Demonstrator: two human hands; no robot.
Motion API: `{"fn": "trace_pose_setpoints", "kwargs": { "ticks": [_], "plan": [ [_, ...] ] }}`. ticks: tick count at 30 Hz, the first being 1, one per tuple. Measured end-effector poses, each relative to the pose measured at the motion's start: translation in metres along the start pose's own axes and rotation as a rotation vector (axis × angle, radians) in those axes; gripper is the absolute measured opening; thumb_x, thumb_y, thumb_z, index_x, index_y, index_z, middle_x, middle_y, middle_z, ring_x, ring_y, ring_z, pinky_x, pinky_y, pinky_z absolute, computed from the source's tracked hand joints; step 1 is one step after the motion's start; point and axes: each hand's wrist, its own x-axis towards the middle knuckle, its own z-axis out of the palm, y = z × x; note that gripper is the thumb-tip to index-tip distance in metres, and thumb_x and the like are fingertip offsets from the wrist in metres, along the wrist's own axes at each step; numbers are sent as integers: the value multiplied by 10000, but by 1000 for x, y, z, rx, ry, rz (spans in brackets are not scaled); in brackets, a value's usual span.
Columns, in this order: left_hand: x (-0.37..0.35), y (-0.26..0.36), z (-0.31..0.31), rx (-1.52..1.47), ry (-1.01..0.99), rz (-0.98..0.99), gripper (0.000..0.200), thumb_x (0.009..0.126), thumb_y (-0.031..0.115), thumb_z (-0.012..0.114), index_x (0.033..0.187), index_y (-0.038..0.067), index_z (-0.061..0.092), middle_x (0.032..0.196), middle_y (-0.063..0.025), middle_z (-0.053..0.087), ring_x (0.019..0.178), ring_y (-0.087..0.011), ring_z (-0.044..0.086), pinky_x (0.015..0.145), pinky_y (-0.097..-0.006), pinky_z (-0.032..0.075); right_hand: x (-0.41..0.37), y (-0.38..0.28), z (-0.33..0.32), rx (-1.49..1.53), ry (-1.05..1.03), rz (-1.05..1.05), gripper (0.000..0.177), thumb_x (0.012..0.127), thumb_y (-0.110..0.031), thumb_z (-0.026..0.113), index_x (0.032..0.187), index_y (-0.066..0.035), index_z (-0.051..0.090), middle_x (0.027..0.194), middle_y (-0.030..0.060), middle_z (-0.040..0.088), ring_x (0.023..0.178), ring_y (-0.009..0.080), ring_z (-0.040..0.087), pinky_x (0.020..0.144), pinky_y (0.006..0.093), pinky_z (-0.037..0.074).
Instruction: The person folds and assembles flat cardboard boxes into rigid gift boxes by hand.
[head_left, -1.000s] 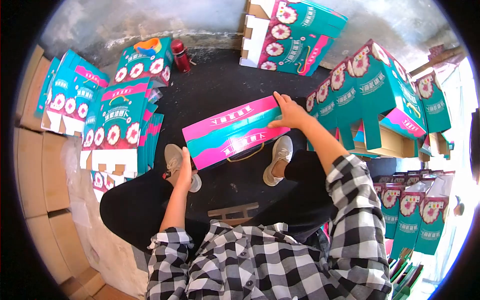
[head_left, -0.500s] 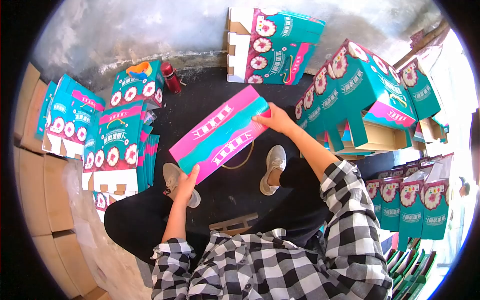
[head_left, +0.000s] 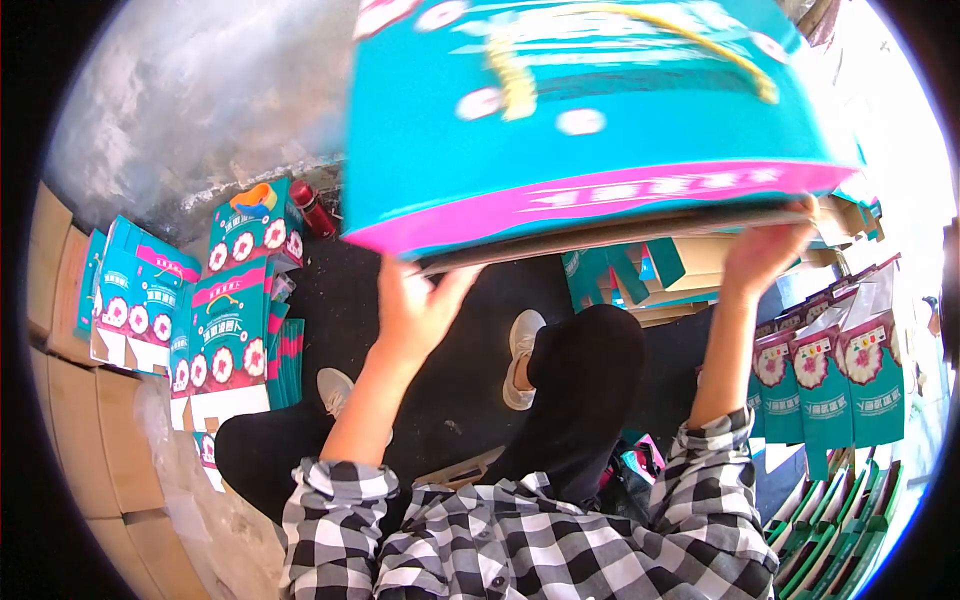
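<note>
A large teal carton (head_left: 620, 140) with a pink lower band and a yellow rope handle (head_left: 640, 20) is raised close to the camera, blurred and cut off by the top of the view. Its lower edge is dark, with brown board showing. My left hand (head_left: 415, 310) grips that edge near the left corner, thumb apart from the fingers. At the right end, my right hand (head_left: 770, 255) is closed on the same edge, its fingertips partly hidden by the carton. What lies behind the carton is covered.
Flat printed cartons (head_left: 225, 340) stand at left, near a box (head_left: 245, 235) with an orange ring (head_left: 255, 200) on it and a red flask (head_left: 313, 210). Brown boxes (head_left: 80, 430) line the left edge. At right are open cartons (head_left: 700, 265), teal packs (head_left: 820, 390) and green-edged boards (head_left: 835, 520).
Both hands rose and spread apart. They held a long pink-and-teal carton face low in front; now a handled carton face fills the upper view. The camera view shifted slightly.
</note>
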Motion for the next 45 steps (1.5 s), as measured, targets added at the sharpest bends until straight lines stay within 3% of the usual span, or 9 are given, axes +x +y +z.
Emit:
{"fn": "trace_pose_setpoints", "kwargs": {
  "ticks": [7,10,18,27,32,36,41,43,45],
  "plan": [
    [82,25,127,172,-28,303,921,787,270,713,1448,5,128,1290,-272,433,1125,-407,510,853,-412,497,91,26,-128,-198,-30,11,504,948,-458,464,1256,-59,462,1170,71,557,1059,169,535,921,358,424],
    [97,18,164,153,-101,211,833,810,171,689,1451,55,171,1269,-252,451,1104,-380,541,866,-403,495,113,42,-161,-307,52,346,606,912,-518,503,1306,-64,427,1229,74,523,1114,184,501,952,396,392],
    [126,22,217,254,-379,135,759,839,110,603,1456,93,161,1276,-265,450,1080,-413,539,861,-449,486,147,44,-199,-553,117,398,667,870,-534,564,1331,-73,420,1297,74,479,1200,207,452,936,374,377],
    [114,24,190,311,-619,191,661,846,81,583,1409,9,244,1316,-243,428,1183,-377,473,967,-418,425,121,30,-181,-860,311,41,541,879,-152,552,1340,58,365,1385,171,385,1314,263,336,1073,359,271],
    [75,16,42,624,-872,10,578,896,206,555,1407,89,313,1393,-200,378,1236,-365,433,1024,-423,377,58,-11,-107,-849,-149,-586,405,865,-51,503,1261,32,480,1313,144,493,1204,237,472,996,340,381],
    [24,15,-93,908,-977,-329,531,865,277,599,1313,46,431,1221,-194,521,1102,-353,529,907,-415,444,-9,-31,-39,-999,-881,-650,357,751,26,563,1104,-20,596,1103,127,630,975,266,615,837,366,492],
    [-57,23,-201,1082,-824,-575,528,846,273,623,1287,35,458,1164,-204,554,1093,-365,531,897,-418,442,-77,39,2,-837,-1423,113,359,874,-201,579,1186,-29,532,1119,148,585,1025,338,573,863,400,466],
    [-93,11,-230,1063,-800,-554,500,843,275,627,1257,27,493,1134,-210,574,1088,-366,536,895,-413,441,-93,99,-11,-764,-1416,469,526,852,-225,608,1297,4,448,1084,155,613,961,287,613,843,370,469],
    [-86,24,-227,837,-697,-844,455,843,277,627,1207,20,536,1111,-213,590,1048,-355,557,873,-403,451,-95,132,-14,-820,-1293,834,703,826,-271,635,1388,12,321,1087,169,622,963,253,618,855,346,465]
  ]
}}
